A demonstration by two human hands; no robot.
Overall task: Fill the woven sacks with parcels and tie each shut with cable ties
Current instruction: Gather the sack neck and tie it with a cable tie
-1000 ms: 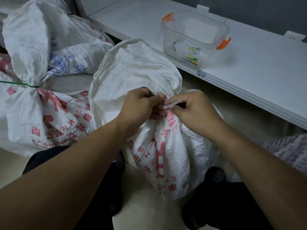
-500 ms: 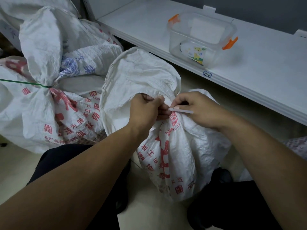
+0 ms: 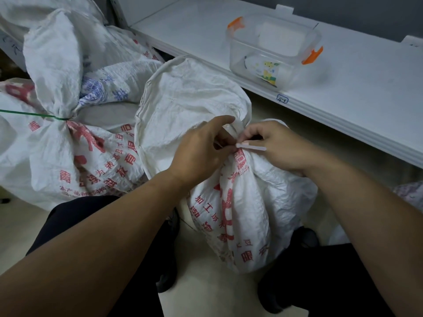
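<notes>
We see a dim, evenly lit scene with a cool grey cast; no lamp shows, and the light seems to fall softly from above. The white shelf (image 3: 343, 72) is the brightest surface, without glare, and the clear plastic box (image 3: 272, 51) standing on it throws only a faint shadow to its right. Below the shelf's front edge the floor darkens, and the dark trousers beneath it lose all detail. We notice wide-angle bending: the shelf edge curves, and the forearms swell towards the bottom corners. Far left of the shelf, the red print on the tied sack (image 3: 57, 133) looks smeared and soft.
</notes>
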